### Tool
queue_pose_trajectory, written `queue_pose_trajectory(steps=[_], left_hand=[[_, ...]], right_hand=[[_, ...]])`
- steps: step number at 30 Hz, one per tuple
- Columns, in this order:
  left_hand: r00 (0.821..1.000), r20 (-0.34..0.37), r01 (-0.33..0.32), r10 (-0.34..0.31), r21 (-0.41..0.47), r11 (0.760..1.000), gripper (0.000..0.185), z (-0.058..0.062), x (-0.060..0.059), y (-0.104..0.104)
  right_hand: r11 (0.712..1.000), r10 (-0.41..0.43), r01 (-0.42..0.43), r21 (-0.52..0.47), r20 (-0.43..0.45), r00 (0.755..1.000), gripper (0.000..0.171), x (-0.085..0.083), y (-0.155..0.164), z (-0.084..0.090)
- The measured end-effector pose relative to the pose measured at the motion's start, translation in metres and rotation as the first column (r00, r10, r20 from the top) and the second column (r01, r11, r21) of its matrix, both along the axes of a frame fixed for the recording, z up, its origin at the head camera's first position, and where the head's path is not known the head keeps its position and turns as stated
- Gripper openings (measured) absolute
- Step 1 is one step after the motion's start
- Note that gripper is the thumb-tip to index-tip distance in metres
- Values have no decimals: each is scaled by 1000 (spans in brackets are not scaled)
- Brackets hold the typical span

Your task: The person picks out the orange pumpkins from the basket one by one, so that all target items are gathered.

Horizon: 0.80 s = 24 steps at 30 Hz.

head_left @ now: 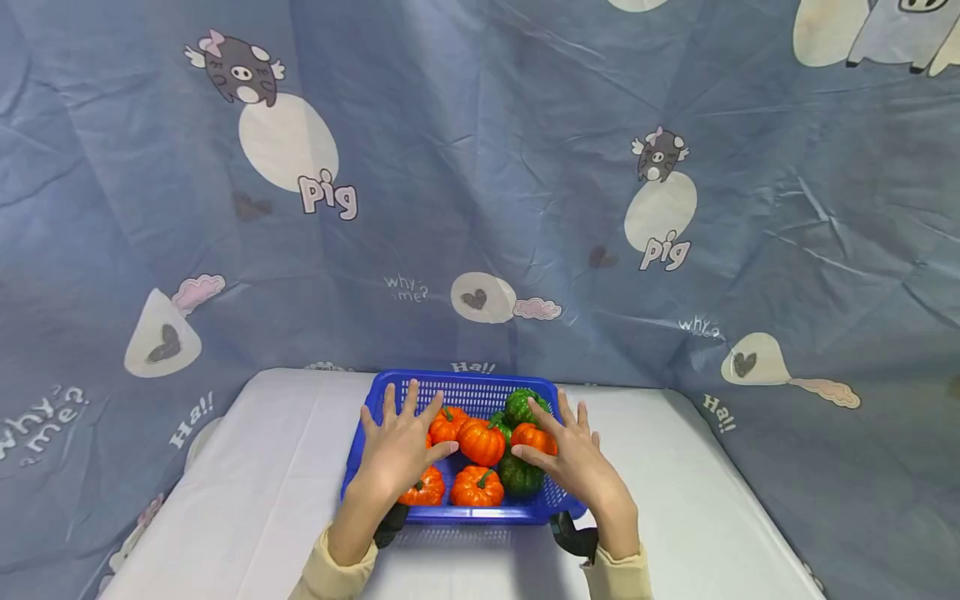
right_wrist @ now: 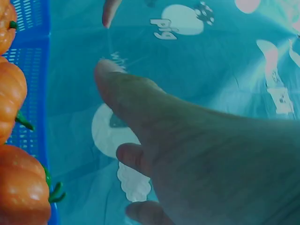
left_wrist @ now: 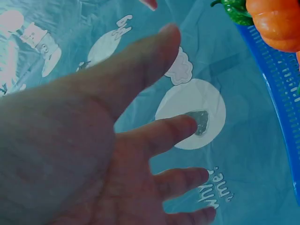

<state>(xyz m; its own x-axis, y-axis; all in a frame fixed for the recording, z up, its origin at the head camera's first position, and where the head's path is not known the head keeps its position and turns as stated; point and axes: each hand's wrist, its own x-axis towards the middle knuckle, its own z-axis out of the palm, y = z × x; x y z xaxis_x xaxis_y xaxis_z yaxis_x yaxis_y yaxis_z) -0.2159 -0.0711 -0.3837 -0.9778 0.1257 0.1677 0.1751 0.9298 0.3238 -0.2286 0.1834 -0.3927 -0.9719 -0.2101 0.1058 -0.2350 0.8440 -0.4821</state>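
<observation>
A blue plastic basket with perforated walls stands on the white table in the head view. Inside lie several small orange pumpkins and, toward the right, dark green ones. Over the basket's left part my left hand is held with fingers spread, nothing in it. My right hand hovers over the right side, fingers also spread and holding nothing. Each hand hides part of the basket and the pumpkins below it. In the left wrist view an orange pumpkin shows beside a green one.
The white table extends to both sides of the basket. Behind it hangs a blue-grey cloth printed with pigs and lettering, which also borders the table's sides. Dark wrist straps sit at the cuffs.
</observation>
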Motion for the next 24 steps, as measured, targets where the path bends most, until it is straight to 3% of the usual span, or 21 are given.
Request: queue_pose_trajectory(steps=[5, 11, 14, 19, 24], left_hand=[[999, -41, -12, 14, 40, 999, 67, 5, -4, -10], [999, -41, -31, 36, 119, 992, 63, 1, -10, -40], [999, 9, -55, 54, 176, 983, 61, -6, -19, -60], [989, 142, -88, 50, 273, 958, 56, -22, -38, -87], [980, 197, -71, 0, 353, 933, 44, -36, -52, -100]], right_hand=[[999, 16, -15, -34, 21, 1000, 73, -2, 10, 1], [999, -3, 4, -51, 22, 1000, 68, -7, 13, -2], [999, -28, 27, -42, -14, 1000, 63, -11, 10, -6], [997, -82, 83, 1, -121, 989, 38, -17, 1, -13], [985, -162, 170, 41, -159, 974, 50, -18, -7, -21]])
